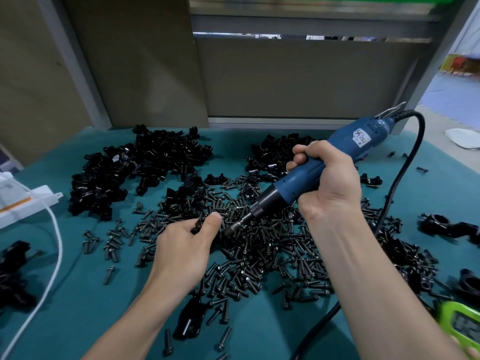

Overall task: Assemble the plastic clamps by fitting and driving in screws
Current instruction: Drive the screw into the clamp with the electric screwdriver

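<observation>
A wide heap of dark screws (pixel 262 245) covers the middle of the teal table (pixel 78 320). My left hand (pixel 187 242) pinches a screw (pixel 199 222) between thumb and forefinger above the heap. My right hand (pixel 327 175) grips a blue electric screwdriver (pixel 311 172), tilted down to the left, its bit tip (pixel 230 231) just right of my left thumb. Black plastic clamp parts lie in a big pile (pixel 135 167) at the back left and a smaller pile (pixel 272 157) behind the screwdriver. One clamp (pixel 188 320) lies under my left forearm.
The screwdriver's black cable (pixel 405 183) loops right and down past my right arm. A white power strip (pixel 28 201) with a white cord (pixel 55 245) sits at the left edge. Assembled clamps (pixel 452 228) lie at the right, a green device (pixel 462 326) at the bottom right.
</observation>
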Tool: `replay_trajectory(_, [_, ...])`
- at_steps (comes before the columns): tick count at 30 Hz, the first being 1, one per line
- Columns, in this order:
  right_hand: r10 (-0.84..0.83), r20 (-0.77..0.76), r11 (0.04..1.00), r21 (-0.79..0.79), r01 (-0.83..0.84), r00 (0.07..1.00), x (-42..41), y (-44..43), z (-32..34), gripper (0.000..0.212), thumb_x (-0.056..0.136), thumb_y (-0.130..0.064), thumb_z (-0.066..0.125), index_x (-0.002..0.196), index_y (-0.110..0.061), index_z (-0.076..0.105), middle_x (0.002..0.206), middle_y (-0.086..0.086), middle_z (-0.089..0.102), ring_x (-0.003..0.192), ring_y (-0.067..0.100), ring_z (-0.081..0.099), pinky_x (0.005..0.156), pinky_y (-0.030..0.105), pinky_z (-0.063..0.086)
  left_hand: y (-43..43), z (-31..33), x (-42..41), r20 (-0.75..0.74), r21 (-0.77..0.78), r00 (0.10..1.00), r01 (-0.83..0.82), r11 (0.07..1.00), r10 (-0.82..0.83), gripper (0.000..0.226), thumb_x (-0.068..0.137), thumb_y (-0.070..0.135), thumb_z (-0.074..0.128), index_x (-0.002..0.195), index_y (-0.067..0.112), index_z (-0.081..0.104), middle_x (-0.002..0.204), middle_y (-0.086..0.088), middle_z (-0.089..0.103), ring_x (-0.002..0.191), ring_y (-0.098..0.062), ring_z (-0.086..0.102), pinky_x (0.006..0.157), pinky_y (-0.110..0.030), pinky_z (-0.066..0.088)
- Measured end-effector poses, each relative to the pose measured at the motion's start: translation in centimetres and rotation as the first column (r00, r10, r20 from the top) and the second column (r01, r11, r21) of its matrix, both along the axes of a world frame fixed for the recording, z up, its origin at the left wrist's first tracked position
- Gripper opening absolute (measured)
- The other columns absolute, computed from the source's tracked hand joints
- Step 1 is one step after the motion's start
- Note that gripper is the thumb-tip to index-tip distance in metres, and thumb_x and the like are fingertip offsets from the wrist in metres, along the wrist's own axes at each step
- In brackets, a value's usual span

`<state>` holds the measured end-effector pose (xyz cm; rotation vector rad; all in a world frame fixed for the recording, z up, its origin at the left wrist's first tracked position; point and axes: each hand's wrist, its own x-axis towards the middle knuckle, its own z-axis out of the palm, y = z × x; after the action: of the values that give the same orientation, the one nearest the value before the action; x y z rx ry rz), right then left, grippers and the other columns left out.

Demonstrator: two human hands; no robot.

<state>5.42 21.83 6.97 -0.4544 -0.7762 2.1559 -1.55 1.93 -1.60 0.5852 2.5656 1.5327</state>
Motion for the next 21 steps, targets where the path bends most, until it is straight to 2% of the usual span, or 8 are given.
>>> replay_trajectory(4, [-0.043,0.041,0.998,0.055,0.041,0.998,0.0,-0.2,0.0,0.035,0.078,0.009,0.062,0.051,-0.012,0.068,0.069,0.011,0.066,0.054,0.016,0.057,0.058,0.031,0.051,0.0,0.0,0.2,-0.048,-0.051,0.999,0.003,0.999,-0.005,0.063,0.090,0.072,0.051,0.056,0.018,0.045,0.036,0.010,0.031,0.034,-0.009,0.031,0.038,-0.018,0.028])
replay_trajectory(7, [-0.105,0.080,0.976,0.200,0.088,0.991,0.2,-0.5,0.3,0.020,0.072,0.009,0.067,0.065,-0.011,0.067,0.070,0.013,0.064,0.055,0.019,0.056,0.060,0.032,0.051,0.0,0.1,0.7,-0.210,-0.180,0.978,-0.055,0.982,0.017,0.082,0.086,0.079,0.043,0.102,0.004,0.072,0.058,0.013,0.062,0.051,-0.001,0.056,0.051,-0.017,0.042])
replay_trajectory(9, [-0.144,0.065,0.953,0.278,0.120,0.987,0.4,-0.5,0.6,0.021,0.068,0.009,0.069,0.070,-0.011,0.061,0.072,0.015,0.063,0.056,0.020,0.056,0.061,0.033,0.050,-0.4,0.5,0.6,-0.488,-0.256,0.873,-0.167,0.952,0.022,0.073,0.088,0.076,0.039,0.102,0.013,0.074,0.080,0.011,0.064,0.061,-0.011,0.060,0.054,-0.028,0.046])
replay_trajectory(11, [-0.142,0.037,0.958,0.256,0.128,0.989,0.6,-0.3,1.0,0.021,0.072,0.010,0.068,0.076,-0.009,0.060,0.072,0.014,0.065,0.057,0.020,0.056,0.061,0.034,0.050,-0.9,1.0,0.0,-0.691,-0.205,0.723,-0.228,0.952,0.024,0.048,0.091,0.059,0.056,0.089,0.014,0.072,0.081,0.006,0.062,0.050,-0.014,0.049,0.048,-0.020,0.034])
replay_trajectory(16, [-0.138,0.017,0.957,0.260,0.129,0.990,0.7,0.2,1.2,0.022,0.075,0.013,0.065,0.082,-0.007,0.061,0.080,0.017,0.066,0.060,0.021,0.057,0.065,0.036,0.050,-1.6,0.3,-1.2,-0.828,-0.143,0.560,-0.172,0.975,-0.022,0.020,0.083,0.026,0.084,0.096,0.013,0.077,0.101,0.002,0.074,0.073,-0.021,0.068,0.058,-0.029,0.052])
replay_trajectory(18, [-0.148,0.027,0.953,0.271,0.135,0.989,0.7,0.1,1.1,0.022,0.075,0.015,0.064,0.081,-0.007,0.061,0.081,0.018,0.065,0.059,0.021,0.057,0.066,0.037,0.049,-1.6,0.4,-1.2,-0.727,-0.051,0.686,-0.013,0.999,-0.028,0.015,0.084,0.026,0.082,0.098,0.022,0.079,0.102,0.012,0.075,0.086,-0.010,0.068,0.077,-0.019,0.054])
replay_trajectory(20, [-0.131,0.032,0.964,0.239,0.120,0.991,0.7,0.2,1.0,0.022,0.077,0.014,0.064,0.081,-0.007,0.060,0.079,0.017,0.066,0.059,0.021,0.057,0.065,0.036,0.049,-1.5,0.9,-1.8,-0.329,0.327,0.936,-0.015,0.945,0.129,0.004,0.087,0.031,0.079,0.091,0.032,0.080,0.090,0.018,0.074,0.082,-0.005,0.066,0.075,-0.018,0.054])
replay_trajectory(21, [-0.118,0.034,0.971,0.214,0.108,0.992,0.7,0.2,0.9,0.021,0.077,0.013,0.064,0.082,-0.007,0.060,0.079,0.016,0.067,0.060,0.020,0.057,0.064,0.036,0.050,-1.7,0.7,-2.1,-0.124,0.451,0.983,-0.064,0.890,0.133,0.007,0.090,0.029,0.077,0.086,0.033,0.080,0.083,0.015,0.074,0.076,-0.008,0.064,0.071,-0.024,0.053])
